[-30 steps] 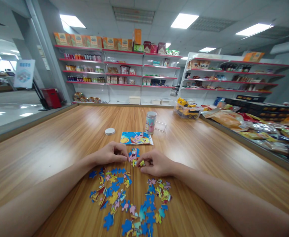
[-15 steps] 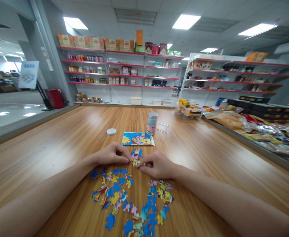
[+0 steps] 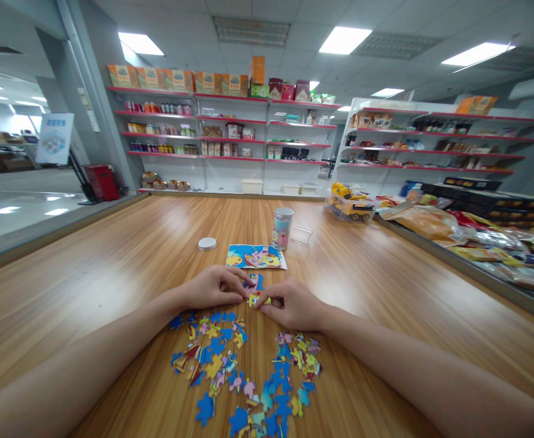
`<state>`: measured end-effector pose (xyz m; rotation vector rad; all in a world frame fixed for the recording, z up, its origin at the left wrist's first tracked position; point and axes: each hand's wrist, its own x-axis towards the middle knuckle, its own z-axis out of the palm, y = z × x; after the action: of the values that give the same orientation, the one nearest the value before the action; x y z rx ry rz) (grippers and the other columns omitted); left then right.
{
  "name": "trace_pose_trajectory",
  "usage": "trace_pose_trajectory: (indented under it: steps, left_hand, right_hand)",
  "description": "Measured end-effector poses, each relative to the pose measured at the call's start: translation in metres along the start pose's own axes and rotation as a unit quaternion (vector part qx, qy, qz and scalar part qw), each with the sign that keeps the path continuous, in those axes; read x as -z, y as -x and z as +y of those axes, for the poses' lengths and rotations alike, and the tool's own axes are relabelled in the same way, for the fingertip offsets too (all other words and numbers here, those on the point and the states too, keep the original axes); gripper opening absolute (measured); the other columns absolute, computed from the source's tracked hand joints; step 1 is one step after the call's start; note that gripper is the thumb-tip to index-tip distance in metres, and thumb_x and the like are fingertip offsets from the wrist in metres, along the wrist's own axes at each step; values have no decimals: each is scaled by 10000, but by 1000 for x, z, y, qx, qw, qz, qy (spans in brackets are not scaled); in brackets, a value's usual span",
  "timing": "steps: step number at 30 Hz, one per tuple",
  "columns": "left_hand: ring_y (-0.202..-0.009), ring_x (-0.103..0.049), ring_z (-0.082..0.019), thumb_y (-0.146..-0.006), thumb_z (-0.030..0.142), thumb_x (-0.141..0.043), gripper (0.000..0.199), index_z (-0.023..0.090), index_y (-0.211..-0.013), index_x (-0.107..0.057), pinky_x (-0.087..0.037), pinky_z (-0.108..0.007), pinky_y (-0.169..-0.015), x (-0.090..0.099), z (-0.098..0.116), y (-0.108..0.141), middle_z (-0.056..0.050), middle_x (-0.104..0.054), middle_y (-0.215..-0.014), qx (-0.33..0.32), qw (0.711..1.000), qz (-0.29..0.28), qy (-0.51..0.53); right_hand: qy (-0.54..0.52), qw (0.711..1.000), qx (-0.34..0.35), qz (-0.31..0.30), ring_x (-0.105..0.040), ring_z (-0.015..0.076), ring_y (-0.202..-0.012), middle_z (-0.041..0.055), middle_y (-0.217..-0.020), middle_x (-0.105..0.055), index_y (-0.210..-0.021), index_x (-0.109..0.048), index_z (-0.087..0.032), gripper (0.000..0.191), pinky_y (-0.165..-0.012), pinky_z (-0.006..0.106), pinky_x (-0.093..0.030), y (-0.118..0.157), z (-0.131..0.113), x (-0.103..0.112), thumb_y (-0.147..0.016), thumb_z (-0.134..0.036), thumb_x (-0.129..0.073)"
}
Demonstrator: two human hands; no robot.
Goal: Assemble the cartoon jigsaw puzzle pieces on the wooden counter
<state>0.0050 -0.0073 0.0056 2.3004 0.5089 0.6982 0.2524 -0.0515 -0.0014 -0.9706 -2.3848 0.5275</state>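
Observation:
In the head view, a small joined patch of jigsaw puzzle pieces (image 3: 258, 281), pink and blue, lies on the wooden table between my hands. My left hand (image 3: 214, 286) is closed at its left side, the index fingertip pressing on the patch and the thumb at its lower edge. From the right, my right hand (image 3: 292, 304) pinches a yellow puzzle piece (image 3: 253, 300) against the patch's near edge. Whether the two are locked together I cannot tell. Just beyond lies a picture card (image 3: 255, 257) with cartoon figures.
Loose puzzle pieces (image 3: 214, 365) spread over the table nearer to me, with more pieces (image 3: 283, 389) to the right. Behind the card stand a cartoon-printed can (image 3: 281, 230) and a clear frame-like item (image 3: 301, 235). A silver lid (image 3: 207, 244) lies left; a toy-filled plastic box (image 3: 350, 210) stands farther right.
My left index finger has shifted right and onto the top of the joined patch. My right hand stays nearly in place with the yellow piece.

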Motion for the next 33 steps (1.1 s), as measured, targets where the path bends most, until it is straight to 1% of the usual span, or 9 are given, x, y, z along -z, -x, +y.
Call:
trace_pose_trajectory:
  steps: [4,10,14,19,22,24,27,33]
  left_hand:
    - [-996,-666,-208,-852,201,-697,94,162,-883,-776,-505,-298,-901,0,-1,0,-108,-685,-1142,-1,1000,6,-6]
    - [-1001,-663,-209,-848,203,-700,91,162,-879,-776,-502,-299,-904,-1,-1,0,-106,-683,-1141,4,1000,7,-12]
    - [-991,-663,-202,-847,202,-701,86,162,-867,-774,-503,-288,-887,0,-1,0,-105,-680,-1145,0,1000,8,-16]
    - [-992,-660,-211,-846,217,-704,90,162,-868,-772,-501,-307,-897,0,-2,1,-106,-678,-1145,4,1000,8,-19]
    - [-990,-659,-206,-846,220,-706,87,166,-858,-772,-500,-300,-893,0,-2,1,-102,-681,-1139,4,1000,7,-22]
    - [-984,-661,-201,-845,219,-706,83,169,-856,-772,-500,-290,-884,0,-2,1,-99,-683,-1137,5,1000,8,-23]
    - [-983,-662,-200,-845,213,-703,86,161,-858,-771,-501,-287,-878,0,-2,1,-103,-680,-1143,8,1000,8,-20]
    - [-986,-661,-211,-847,220,-701,97,154,-853,-772,-501,-302,-884,-1,-2,1,-109,-681,-1133,10,1000,9,-20]
  right_hand:
    - [5,1000,-1,5,-437,76,-471,-36,-542,-554,-919,-769,-228,194,-491,195,-281,0,1,-1,-816,-187,-609]
    - [12,1000,-15,12,-449,82,-482,-39,-538,-558,-901,-764,-236,186,-505,197,-289,-1,2,-2,-802,-178,-618]
    - [6,1000,-18,17,-441,83,-486,-38,-533,-543,-902,-761,-226,178,-507,197,-288,0,2,-3,-806,-181,-618]
    - [-19,999,-23,18,-413,78,-472,-46,-516,-496,-892,-757,-195,185,-490,194,-282,-1,2,-1,-796,-154,-605]
    - [-36,997,-44,45,-391,76,-457,-54,-502,-457,-861,-744,-159,181,-472,193,-278,-2,1,2,-787,-130,-582]
    - [-26,996,-58,58,-402,77,-461,-51,-504,-464,-832,-737,-149,173,-474,194,-282,-4,1,3,-778,-117,-577]
    - [7,996,-65,55,-421,81,-468,-47,-506,-482,-803,-731,-157,159,-486,198,-285,-5,1,3,-768,-111,-583]
    - [24,997,-63,50,-444,87,-480,-39,-526,-513,-836,-730,-170,159,-496,201,-287,-4,3,1,-793,-148,-578]
